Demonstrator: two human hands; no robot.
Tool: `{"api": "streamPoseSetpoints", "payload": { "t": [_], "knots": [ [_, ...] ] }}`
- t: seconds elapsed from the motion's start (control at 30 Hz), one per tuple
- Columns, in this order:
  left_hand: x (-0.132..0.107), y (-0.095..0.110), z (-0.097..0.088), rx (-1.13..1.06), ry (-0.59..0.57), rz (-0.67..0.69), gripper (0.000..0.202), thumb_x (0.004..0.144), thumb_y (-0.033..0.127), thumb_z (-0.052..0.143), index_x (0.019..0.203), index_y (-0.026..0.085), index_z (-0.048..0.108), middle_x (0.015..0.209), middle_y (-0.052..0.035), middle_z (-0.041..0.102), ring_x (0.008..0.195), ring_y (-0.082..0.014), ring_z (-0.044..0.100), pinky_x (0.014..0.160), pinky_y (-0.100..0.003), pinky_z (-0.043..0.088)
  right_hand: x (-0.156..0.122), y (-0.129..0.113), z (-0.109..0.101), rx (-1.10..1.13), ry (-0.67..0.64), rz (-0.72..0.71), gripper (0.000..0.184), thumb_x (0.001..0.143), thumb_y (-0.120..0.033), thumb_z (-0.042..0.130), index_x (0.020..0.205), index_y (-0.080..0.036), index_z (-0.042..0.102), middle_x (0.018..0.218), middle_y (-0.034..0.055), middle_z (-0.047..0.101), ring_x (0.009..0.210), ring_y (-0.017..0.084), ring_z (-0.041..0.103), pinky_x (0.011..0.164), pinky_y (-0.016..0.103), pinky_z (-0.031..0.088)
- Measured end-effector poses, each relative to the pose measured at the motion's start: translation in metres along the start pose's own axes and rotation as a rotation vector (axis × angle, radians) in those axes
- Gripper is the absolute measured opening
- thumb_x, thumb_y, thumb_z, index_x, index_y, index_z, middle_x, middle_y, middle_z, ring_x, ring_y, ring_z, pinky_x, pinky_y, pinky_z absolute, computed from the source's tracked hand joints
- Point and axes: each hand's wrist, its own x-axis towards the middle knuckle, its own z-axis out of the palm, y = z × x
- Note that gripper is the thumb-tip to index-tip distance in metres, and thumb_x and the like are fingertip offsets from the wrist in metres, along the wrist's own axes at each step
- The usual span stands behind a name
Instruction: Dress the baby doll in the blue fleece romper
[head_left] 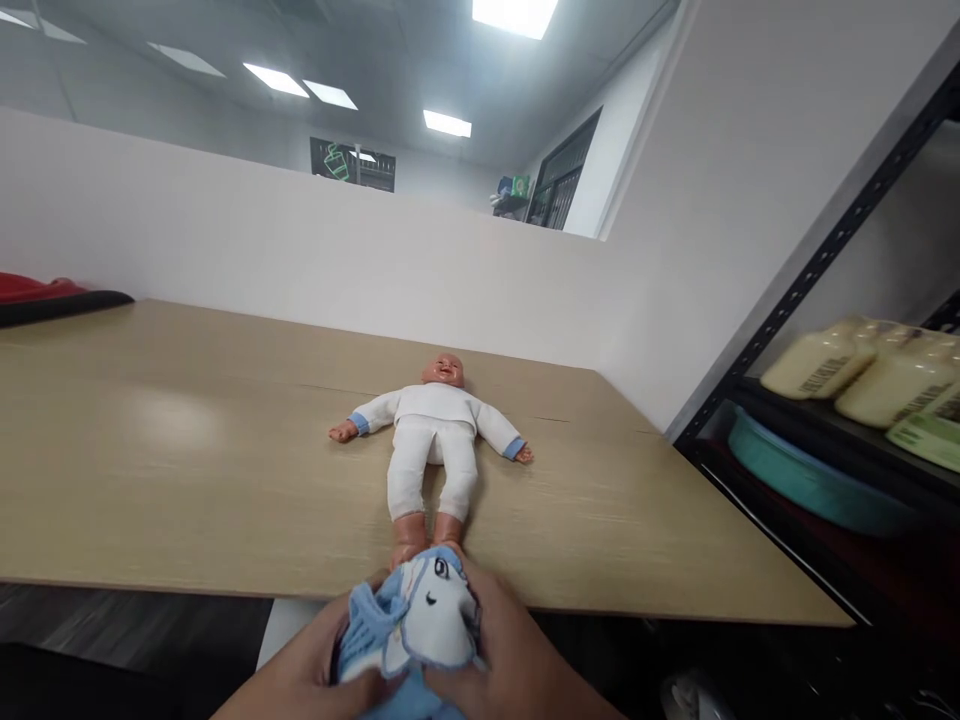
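Observation:
A baby doll (433, 435) in a white suit with blue cuffs lies on its back on the wooden table (187, 450), arms spread, bare feet toward me. At the table's near edge, my left hand (300, 675) and my right hand (517, 665) together grip a small blue and white sock (420, 615) with an animal face on it. The sock sits right at the doll's feet, covering the toes of at least one foot. Both hands have their fingers closed on the sock's fabric.
A white partition wall runs behind the table. A black metal shelf (825, 250) on the right holds cream-coloured bottles (862, 370) and a teal round tray (810, 480). A red and black object (52, 297) lies at the table's far left.

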Motion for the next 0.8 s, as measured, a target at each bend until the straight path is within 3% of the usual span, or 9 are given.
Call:
{"api": "streamPoseSetpoints", "payload": {
  "t": [0.07,0.17,0.3,0.43,0.6,0.7,0.8],
  "knots": [
    [0.005,-0.005,0.002,0.044,0.175,0.019,0.062,0.087,0.067,0.073,0.133,0.026,0.069,0.136,-0.0117,0.073,0.137,-0.0395,0.059,0.120,-0.052,0.045,0.004,0.004,0.005,-0.245,0.119,-0.021,0.057,0.074,-0.018,0.073,0.130,-0.024,0.065,0.122,0.0111,0.073,0.114,0.034,0.067,0.104,0.047,0.051],
    [0.017,-0.013,0.004,0.220,0.350,0.071,0.053,0.090,0.057,0.067,0.130,0.022,0.066,0.134,-0.0148,0.073,0.132,-0.0409,0.062,0.115,-0.053,0.048,0.016,0.010,0.012,-0.454,0.171,0.022,0.054,0.078,-0.017,0.066,0.132,-0.026,0.064,0.130,0.0139,0.070,0.121,0.038,0.065,0.106,0.051,0.050],
    [0.030,-0.015,0.011,0.620,0.421,0.019,0.039,0.098,0.037,0.045,0.131,0.017,0.054,0.124,-0.0210,0.075,0.114,-0.0407,0.071,0.099,-0.052,0.052,0.030,0.015,0.021,-0.600,0.198,0.095,0.062,0.080,-0.011,0.064,0.141,-0.022,0.057,0.149,0.0179,0.058,0.134,0.040,0.060,0.110,0.052,0.048],
    [0.038,-0.012,0.014,0.868,0.437,-0.011,0.029,0.100,0.029,0.035,0.122,0.022,0.053,0.114,-0.0157,0.077,0.103,-0.0378,0.073,0.101,-0.055,0.044,0.038,0.017,0.029,-0.664,0.225,0.143,0.056,0.086,-0.006,0.056,0.140,-0.019,0.054,0.145,0.0182,0.061,0.134,0.037,0.061,0.110,0.049,0.049],
    [0.052,-0.020,0.001,0.670,0.373,-0.014,0.026,0.093,0.035,0.037,0.106,0.023,0.056,0.111,-0.0166,0.074,0.111,-0.0388,0.067,0.105,-0.055,0.043,0.045,0.023,0.025,-0.691,0.199,0.154,0.051,0.088,-0.003,0.058,0.136,-0.018,0.055,0.140,0.0173,0.065,0.130,0.037,0.064,0.106,0.048,0.051],
    [0.056,-0.027,-0.011,0.411,0.348,0.035,0.033,0.092,0.048,0.046,0.111,0.023,0.056,0.119,-0.0162,0.072,0.124,-0.0398,0.062,0.111,-0.053,0.044,0.049,0.029,0.017,-0.617,0.221,0.117,0.047,0.087,-0.005,0.061,0.133,-0.018,0.058,0.136,0.0179,0.067,0.128,0.036,0.065,0.106,0.048,0.051],
    [0.057,-0.029,-0.016,0.145,0.362,0.026,0.044,0.089,0.052,0.053,0.122,0.022,0.056,0.135,-0.0151,0.069,0.137,-0.0383,0.055,0.119,-0.052,0.041,0.051,0.035,0.011,-0.433,0.234,0.044,0.059,0.083,-0.004,0.061,0.138,-0.022,0.053,0.133,0.0121,0.070,0.124,0.032,0.067,0.104,0.043,0.053]
  ]
}}
